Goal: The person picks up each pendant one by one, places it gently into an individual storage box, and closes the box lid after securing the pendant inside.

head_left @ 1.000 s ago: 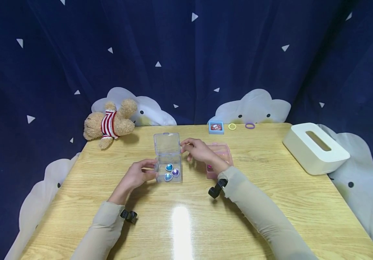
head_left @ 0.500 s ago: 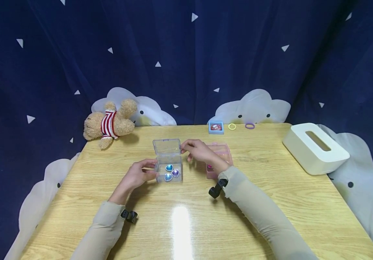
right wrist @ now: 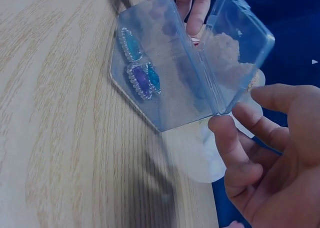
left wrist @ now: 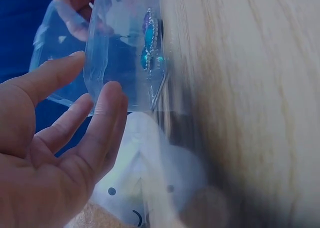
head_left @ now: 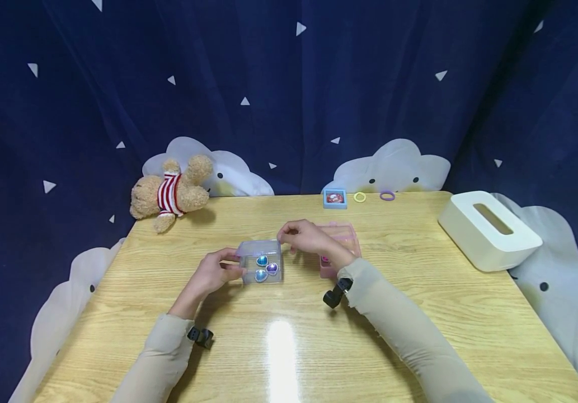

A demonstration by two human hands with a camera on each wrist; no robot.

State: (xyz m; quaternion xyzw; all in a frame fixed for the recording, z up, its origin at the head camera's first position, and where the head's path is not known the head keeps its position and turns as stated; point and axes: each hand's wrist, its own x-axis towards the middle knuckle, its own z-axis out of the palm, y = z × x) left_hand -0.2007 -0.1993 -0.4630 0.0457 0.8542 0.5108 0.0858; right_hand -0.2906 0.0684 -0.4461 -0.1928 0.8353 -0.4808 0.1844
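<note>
A clear hinged box (head_left: 276, 277) stands mid-table with its lid (head_left: 261, 247) partly raised. Inside lie two blue gems (head_left: 261, 275) and a purple gem (head_left: 271, 268), all edged in silver beading. At the box's left wall is my left hand (head_left: 215, 270), its fingers extended against the plastic and the thumb spread apart from them, as the left wrist view shows. My right hand (head_left: 305, 236) is at the lid's right end. In the right wrist view its bent fingers (right wrist: 225, 130) are close by the hinge corner, and the thumb points toward the lid.
A pink box (head_left: 328, 271) sits partly under my right forearm. Along the back edge lie a blue square box (head_left: 336, 205), a yellow ring (head_left: 360, 201) and a purple ring (head_left: 387, 199). A teddy bear (head_left: 191, 198) lies back left; a white tissue box (head_left: 515, 246) stands right.
The clear box's lid has tipped forward and down from nearly upright to low over the box. My right hand has dipped slightly with it; the left hand and gems have hardly moved.
</note>
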